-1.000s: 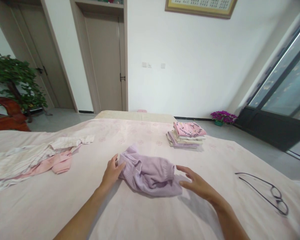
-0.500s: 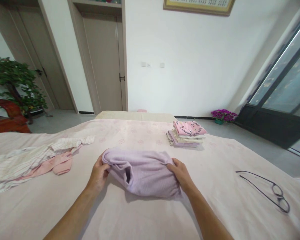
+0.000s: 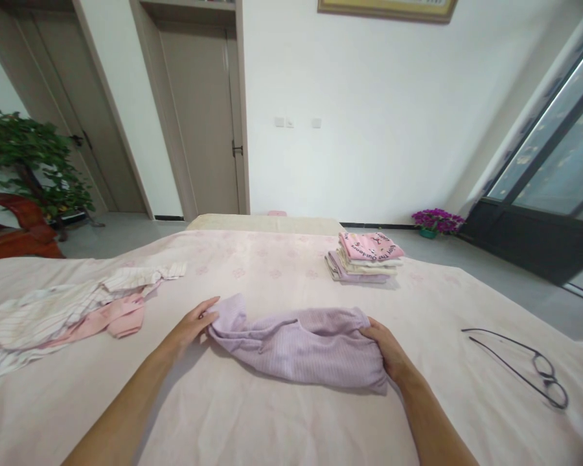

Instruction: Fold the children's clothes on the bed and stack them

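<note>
Lilac garment [image 3: 311, 353]: thin, fine-ribbed knit, soft creases, rough oblong, left end bent up. Lies mid-sheet between the hands, on the pale pink sheet [image 3: 272, 430], nearer than the stack [image 3: 366, 259]. Stack: folded flat, roughly square, printed pink piece on top. Off left: crumpled striped cloth [image 3: 72, 301] and pink cloth [image 3: 126, 316]. Off right: thin-framed glasses [image 3: 548, 382], temples open.

Left hand [image 3: 194, 320]: fingers curled, grip pinching garment's left end. Right hand [image 3: 386, 349]: grip closed on right end, thumb on top. Forearms angle inward.
</note>
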Demonstrator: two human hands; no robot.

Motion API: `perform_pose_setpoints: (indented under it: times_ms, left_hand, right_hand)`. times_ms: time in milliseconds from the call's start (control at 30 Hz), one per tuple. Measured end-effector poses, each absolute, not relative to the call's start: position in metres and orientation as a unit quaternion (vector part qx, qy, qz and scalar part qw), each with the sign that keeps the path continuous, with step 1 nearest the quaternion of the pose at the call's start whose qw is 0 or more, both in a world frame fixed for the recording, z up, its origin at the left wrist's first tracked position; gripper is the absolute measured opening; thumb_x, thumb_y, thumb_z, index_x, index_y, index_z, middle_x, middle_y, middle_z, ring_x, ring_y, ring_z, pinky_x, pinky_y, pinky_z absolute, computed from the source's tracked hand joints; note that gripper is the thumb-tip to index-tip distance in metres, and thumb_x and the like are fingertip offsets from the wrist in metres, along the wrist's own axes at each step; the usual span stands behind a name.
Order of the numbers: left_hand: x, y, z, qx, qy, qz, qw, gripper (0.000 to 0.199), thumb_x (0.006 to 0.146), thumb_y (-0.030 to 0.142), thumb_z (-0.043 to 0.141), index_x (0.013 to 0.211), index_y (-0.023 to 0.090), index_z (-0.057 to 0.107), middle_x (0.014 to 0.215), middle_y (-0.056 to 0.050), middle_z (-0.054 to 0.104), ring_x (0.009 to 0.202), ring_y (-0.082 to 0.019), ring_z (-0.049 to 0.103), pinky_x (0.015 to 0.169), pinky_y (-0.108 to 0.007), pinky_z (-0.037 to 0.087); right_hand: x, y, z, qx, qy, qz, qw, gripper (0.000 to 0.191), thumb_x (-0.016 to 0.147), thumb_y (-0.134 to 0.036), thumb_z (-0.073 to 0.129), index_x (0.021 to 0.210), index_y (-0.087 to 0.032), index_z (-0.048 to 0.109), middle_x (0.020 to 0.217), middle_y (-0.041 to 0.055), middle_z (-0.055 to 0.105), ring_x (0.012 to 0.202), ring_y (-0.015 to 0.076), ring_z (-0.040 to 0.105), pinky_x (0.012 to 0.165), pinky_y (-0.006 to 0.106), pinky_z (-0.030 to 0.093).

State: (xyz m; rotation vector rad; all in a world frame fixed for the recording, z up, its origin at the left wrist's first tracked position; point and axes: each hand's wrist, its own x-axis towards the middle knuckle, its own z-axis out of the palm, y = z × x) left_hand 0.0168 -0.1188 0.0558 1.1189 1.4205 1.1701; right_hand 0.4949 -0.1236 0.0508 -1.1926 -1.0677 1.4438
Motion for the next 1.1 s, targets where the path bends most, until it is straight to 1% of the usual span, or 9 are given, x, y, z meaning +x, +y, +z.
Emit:
perform_pose_setpoints:
  times_ms: [133,300,400,467,567,667,833,967,1100]
  left_hand:
    - [0.028,-0.119,0.06,0.518,0.581,0.424,0.463,0.065,0.061,0.042,0.079,0.119,0.016,0.065,0.096,-0.007,0.072,0.082,-0.022,0.066,0.068,-0.028,0.049]
    - [0.001,-0.127,0.077,0.534,0.659,0.426,0.315,0.049,0.075,0.055,0.064,0.105,0.017,0.066,0.076,0.001,0.065,0.063,-0.016,0.057,0.056,-0.023,0.04]
    - [-0.025,-0.134,0.087,0.565,0.703,0.39,0.185,0.046,0.082,0.061,0.055,0.099,0.02,0.067,0.081,0.0,0.066,0.071,-0.017,0.059,0.062,-0.024,0.041]
    - [-0.037,-0.139,0.087,0.599,0.712,0.333,0.15,0.046,0.083,0.062,0.054,0.099,0.021,0.068,0.085,-0.001,0.067,0.076,-0.019,0.061,0.066,-0.025,0.044]
    - [-0.041,-0.146,0.078,0.667,0.665,0.278,0.191,0.049,0.077,0.057,0.063,0.111,0.022,0.069,0.107,-0.007,0.068,0.096,-0.023,0.063,0.08,-0.029,0.049]
    - [-0.034,-0.151,0.062,0.717,0.597,0.256,0.252,0.052,0.073,0.048,0.07,0.118,0.024,0.069,0.122,-0.009,0.065,0.113,-0.027,0.06,0.095,-0.033,0.047]
    - [-0.027,-0.151,0.056,0.662,0.613,0.274,0.333,0.037,0.075,0.038,0.063,0.106,0.02,0.074,0.106,-0.007,0.072,0.101,-0.028,0.066,0.089,-0.034,0.05]
    - [-0.029,-0.151,0.08,0.623,0.598,0.327,0.383,0.04,0.076,0.037,0.062,0.111,0.021,0.072,0.113,-0.005,0.072,0.11,-0.028,0.064,0.094,-0.033,0.049]
    - [-0.031,-0.139,0.099,0.571,0.604,0.397,0.39,0.043,0.074,0.038,0.064,0.113,0.022,0.07,0.114,-0.006,0.071,0.104,-0.024,0.066,0.088,-0.032,0.053]
  right_hand:
    - [0.502,-0.128,0.049,-0.488,-0.426,0.601,0.468,0.05,0.064,-0.022,0.061,0.113,-0.017,0.066,0.098,0.0083,0.076,0.075,0.0239,0.07,0.061,0.03,0.05]
    - [0.516,-0.132,0.047,-0.42,-0.372,0.638,0.527,0.059,0.059,-0.019,0.064,0.118,-0.018,0.066,0.102,0.0098,0.076,0.084,0.0286,0.072,0.078,0.04,0.055]
    - [0.526,-0.13,0.043,-0.392,-0.316,0.617,0.605,0.064,0.058,-0.017,0.066,0.122,-0.02,0.065,0.102,0.0082,0.076,0.089,0.0307,0.072,0.084,0.044,0.055]
    - [0.532,-0.128,0.04,-0.392,-0.303,0.595,0.633,0.068,0.058,-0.016,0.066,0.125,-0.022,0.064,0.102,0.0071,0.076,0.09,0.0314,0.072,0.086,0.046,0.055]
    - [0.536,-0.126,0.039,-0.392,-0.305,0.59,0.637,0.072,0.056,-0.014,0.066,0.128,-0.023,0.062,0.103,0.006,0.076,0.093,0.0317,0.072,0.089,0.047,0.055]
    - [0.535,-0.127,0.041,-0.39,-0.298,0.605,0.627,0.074,0.055,-0.012,0.065,0.128,-0.023,0.062,0.103,0.0062,0.076,0.093,0.0322,0.072,0.089,0.048,0.055]
    - [0.539,-0.134,0.042,-0.393,-0.289,0.631,0.603,0.066,0.052,-0.015,0.066,0.118,-0.02,0.067,0.097,0.0087,0.077,0.092,0.0354,0.072,0.087,0.051,0.056]
    - [0.546,-0.14,0.04,-0.409,-0.257,0.642,0.595,0.042,0.061,-0.026,0.073,0.102,-0.02,0.071,0.09,0.0097,0.077,0.093,0.0359,0.072,0.087,0.05,0.056]
    - [0.544,-0.141,0.041,-0.391,-0.289,0.659,0.574,0.049,0.066,-0.028,0.077,0.113,-0.021,0.068,0.101,0.0112,0.076,0.1,0.0346,0.07,0.09,0.048,0.055]
